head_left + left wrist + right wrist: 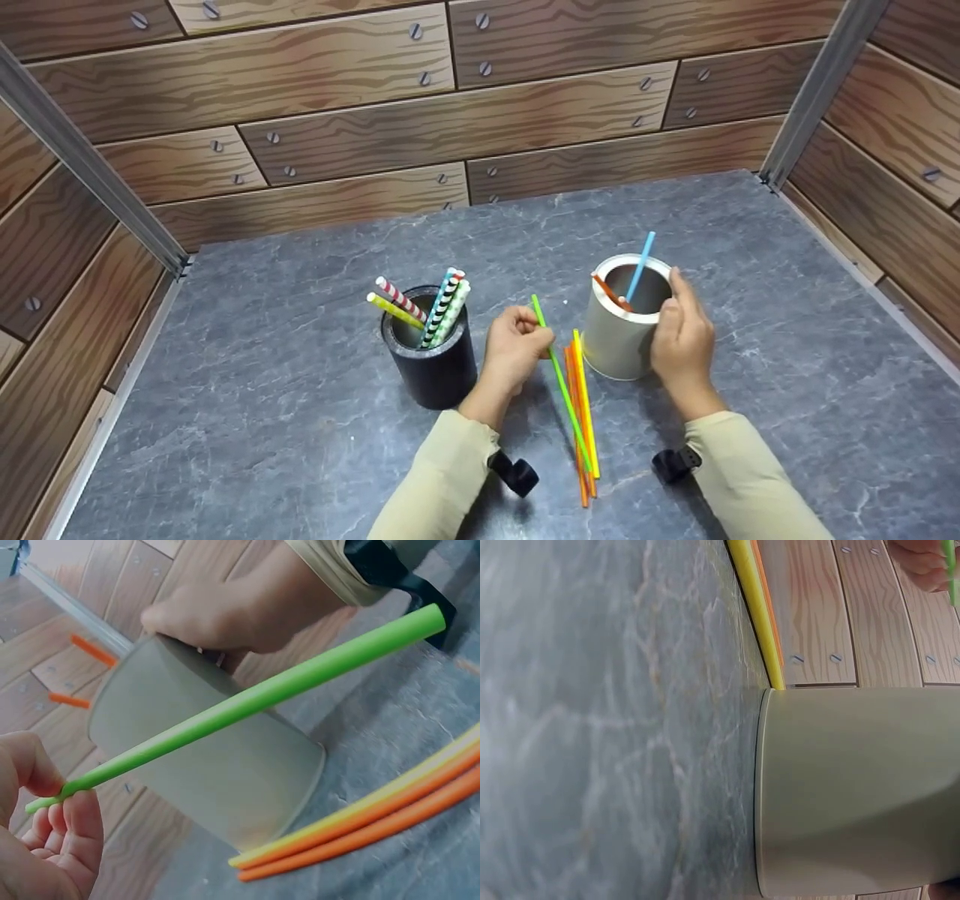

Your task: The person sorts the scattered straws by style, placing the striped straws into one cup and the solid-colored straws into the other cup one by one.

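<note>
My left hand [516,346] pinches a green straw [247,705] near its far end, between thumb and fingers. The straw slants above several yellow and orange straws [586,420] lying on the table. To their right stands an off-white cup [619,341], upright, with a blue straw [641,266] and orange straws [611,292] leaning in it. My right hand [684,345] rests against the cup's right side, its visible fingers fairly straight near the rim; some fingers are hidden. In the right wrist view, the cup's wall [855,787] fills the lower right.
Left of my left hand stands a black cup [435,375] holding several patterned paper straws [446,307] and a yellow one. A grey marbled tabletop [262,390] lies under everything. Wood-patterned walls [337,90] with metal corner posts enclose the back and sides.
</note>
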Demonstrator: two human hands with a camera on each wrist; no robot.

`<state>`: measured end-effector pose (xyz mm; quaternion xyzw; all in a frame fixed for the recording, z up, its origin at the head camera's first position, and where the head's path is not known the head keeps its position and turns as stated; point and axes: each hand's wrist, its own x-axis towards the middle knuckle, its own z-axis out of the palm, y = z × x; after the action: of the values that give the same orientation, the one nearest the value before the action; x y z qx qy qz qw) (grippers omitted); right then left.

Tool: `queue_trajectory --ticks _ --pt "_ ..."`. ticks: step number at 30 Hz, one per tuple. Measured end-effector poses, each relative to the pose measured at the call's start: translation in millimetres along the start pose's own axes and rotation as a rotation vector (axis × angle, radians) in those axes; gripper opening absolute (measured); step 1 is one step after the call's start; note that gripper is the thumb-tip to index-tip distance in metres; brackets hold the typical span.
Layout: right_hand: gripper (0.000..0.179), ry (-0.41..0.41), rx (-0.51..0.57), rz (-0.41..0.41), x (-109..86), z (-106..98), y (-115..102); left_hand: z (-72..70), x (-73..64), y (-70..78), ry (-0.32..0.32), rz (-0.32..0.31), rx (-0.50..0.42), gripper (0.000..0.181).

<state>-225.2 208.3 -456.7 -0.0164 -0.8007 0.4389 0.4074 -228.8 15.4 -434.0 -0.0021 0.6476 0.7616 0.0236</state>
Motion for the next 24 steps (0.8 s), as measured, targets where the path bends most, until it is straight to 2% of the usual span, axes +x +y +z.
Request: queue_trajectory --ticks 4,16,20,24 --pt "0.043 0.001 0.001 -0.003 0.1 0.0 0.3 -0.4 -1.1 10.8 0.019 0.055 -0.020 0.020" --pt "0.043 -0.016 0.008 0.020 0.0 -0.7 -0.6 -3.1 -8.1 39.8 0.099 0.339 0.044 0.018" --pt "0.043 -0.012 0.010 0.017 -0.3 -0.7 -0.9 -2.2 -12.4 47.6 0.119 0.428 0.020 0.019" --pt "0.043 -0.013 0.012 0.020 -0.4 -0.8 -1.4 -0.9 -16.7 54.8 0.136 0.480 -0.024 0.018"
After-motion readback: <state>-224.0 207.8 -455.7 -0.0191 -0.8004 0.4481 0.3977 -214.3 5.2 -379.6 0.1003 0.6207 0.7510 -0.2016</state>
